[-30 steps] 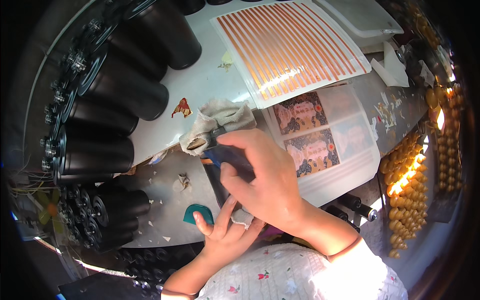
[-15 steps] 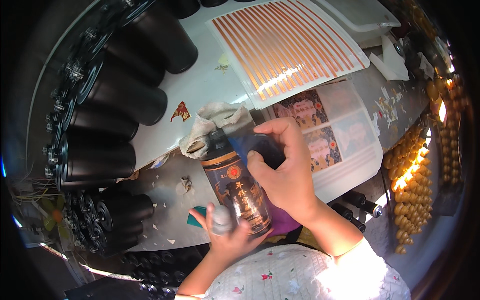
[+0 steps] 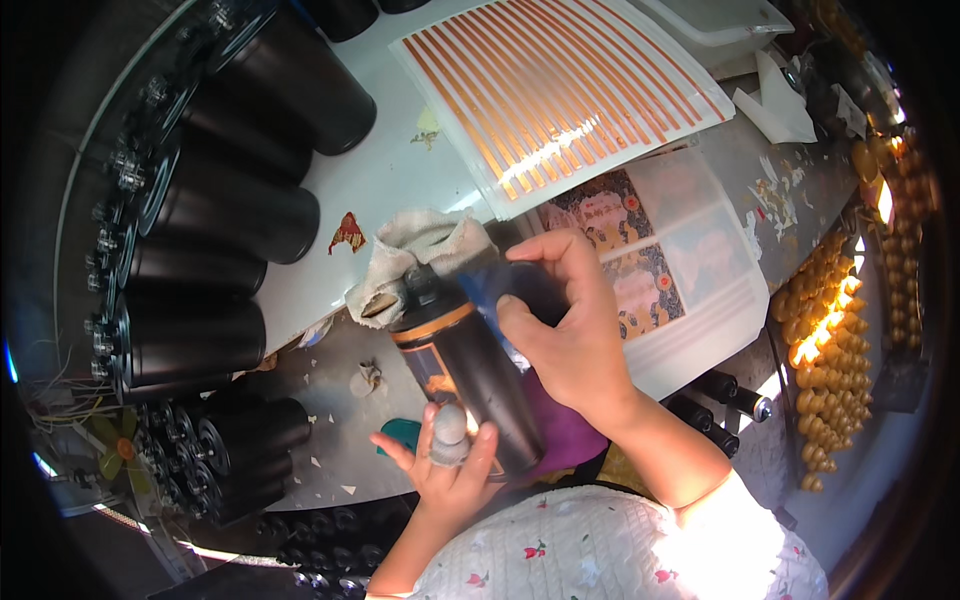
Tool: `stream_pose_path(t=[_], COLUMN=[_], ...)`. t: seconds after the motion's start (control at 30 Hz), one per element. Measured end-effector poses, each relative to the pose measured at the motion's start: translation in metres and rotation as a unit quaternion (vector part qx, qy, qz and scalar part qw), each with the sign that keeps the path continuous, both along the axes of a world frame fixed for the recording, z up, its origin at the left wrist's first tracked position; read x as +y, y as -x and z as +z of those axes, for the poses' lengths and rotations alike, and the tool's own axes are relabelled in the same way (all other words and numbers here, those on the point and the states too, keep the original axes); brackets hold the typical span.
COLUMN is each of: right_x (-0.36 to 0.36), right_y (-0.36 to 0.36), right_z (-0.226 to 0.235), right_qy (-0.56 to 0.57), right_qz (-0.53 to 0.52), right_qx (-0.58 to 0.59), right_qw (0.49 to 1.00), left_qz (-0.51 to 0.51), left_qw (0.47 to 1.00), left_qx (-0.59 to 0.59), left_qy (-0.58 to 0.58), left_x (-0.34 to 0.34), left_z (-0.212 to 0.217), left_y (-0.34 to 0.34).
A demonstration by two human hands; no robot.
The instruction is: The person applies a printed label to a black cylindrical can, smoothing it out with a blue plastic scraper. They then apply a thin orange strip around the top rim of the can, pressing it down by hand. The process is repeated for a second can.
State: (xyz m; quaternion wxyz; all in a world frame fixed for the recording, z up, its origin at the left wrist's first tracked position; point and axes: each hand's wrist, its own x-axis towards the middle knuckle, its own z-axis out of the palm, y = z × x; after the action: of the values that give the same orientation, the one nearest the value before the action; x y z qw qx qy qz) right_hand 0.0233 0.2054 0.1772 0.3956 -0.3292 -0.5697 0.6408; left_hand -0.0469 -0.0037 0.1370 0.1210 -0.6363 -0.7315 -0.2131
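My left hand [image 3: 455, 480] supports the lower end of a black cylindrical bottle [image 3: 480, 375], tilted with its narrow neck pointing away. A grey cover sits on one finger. The bottle has an orange band near its shoulder, and part of a printed label shows on its left side. Curled beside the bottle, my right hand [image 3: 580, 345] grips a dark rounded thing [image 3: 540, 293] whose kind I cannot make out. Something blue lies between it and the bottle. A crumpled pale cloth [image 3: 425, 240] is around the far end, by the neck.
Black bottles [image 3: 235, 205] lie in a row at the left. A sheet of orange strips [image 3: 565, 95] and a sheet of printed labels [image 3: 690, 300] lie on the table. Purple material [image 3: 572, 432] is under my right wrist, and a teal piece [image 3: 402, 436] beside my left hand.
The bottle has turned about its length: its printed front has rolled toward the left, and plain black surface now faces up. My right hand stays beside it, still gripping the dark thing.
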Motion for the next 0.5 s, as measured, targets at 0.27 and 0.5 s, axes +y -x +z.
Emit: stream_pose_path(t=[0.27, 0.5], right_x=[-0.004, 0.005], right_y=[-0.003, -0.005], right_z=[0.008, 0.004], right_qy=[-0.027, -0.028], right_qz=[0.018, 0.015], right_qx=[-0.006, -0.011], right_qw=[0.999, 0.999], left_qz=[0.001, 0.033], left_qw=[1.000, 0.982], left_qx=[-0.024, -0.184], left_qy=[-0.011, 0.010], left_x=[-0.002, -0.017], left_z=[-0.004, -0.034], left_y=[-0.002, 0.007])
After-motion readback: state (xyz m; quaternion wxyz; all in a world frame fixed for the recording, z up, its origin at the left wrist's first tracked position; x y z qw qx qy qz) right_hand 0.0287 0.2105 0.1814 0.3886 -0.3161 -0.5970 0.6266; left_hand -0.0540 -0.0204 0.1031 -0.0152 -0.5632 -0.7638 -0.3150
